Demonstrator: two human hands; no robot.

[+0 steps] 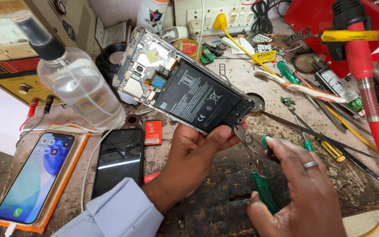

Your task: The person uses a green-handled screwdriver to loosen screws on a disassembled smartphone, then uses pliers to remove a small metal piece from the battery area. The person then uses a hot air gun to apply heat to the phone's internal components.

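Note:
My left hand holds an opened phone from below, its back removed so the black battery and circuit board show. My right hand, with a ring on one finger, grips green-handled cutting pliers. The pliers' metal tip touches the phone's lower corner near my left thumb.
A clear spray bottle stands at left. A lit phone and a dark phone lie on the worn bench. Toothbrush, screwdrivers, red hose, yellow cable and small parts crowd the right side.

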